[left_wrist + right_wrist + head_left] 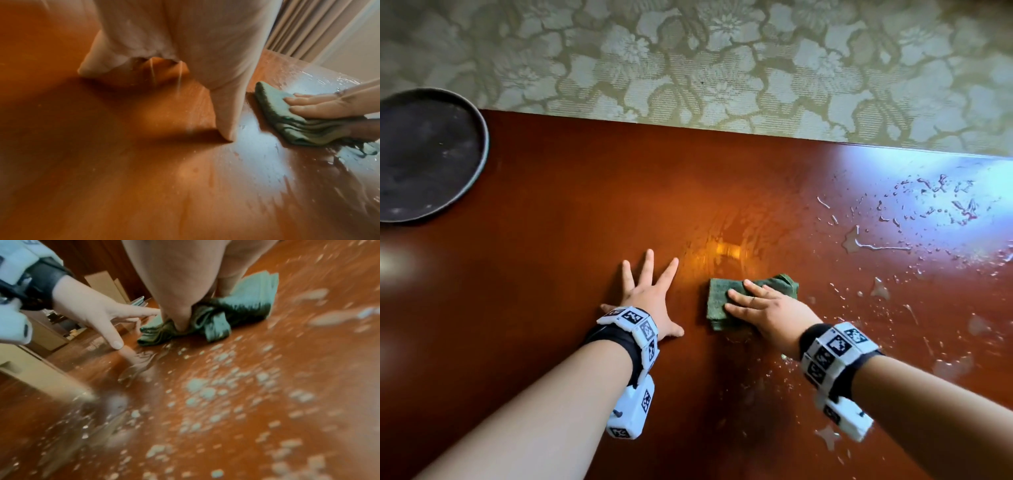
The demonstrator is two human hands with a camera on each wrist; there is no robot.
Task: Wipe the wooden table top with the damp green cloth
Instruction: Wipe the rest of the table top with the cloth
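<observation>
On the wooden table top (585, 192), the folded green cloth (717, 298) is pressed flat under the straight fingers of the right hand (763, 308); the left hand (647, 301) is spread wide beside it, palm down; water droplets (928, 205) are scattered to the right; a dark round tray (424, 154) is seen far left.

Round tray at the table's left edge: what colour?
The tray is dark, near black, with faint pale specks; head view shows it best.

Left hand (650, 301): I have it splayed flat, fingers straight, just left of the green cloth (722, 301).
Right hand (767, 305): my straight fingers press flat on the cloth.
</observation>
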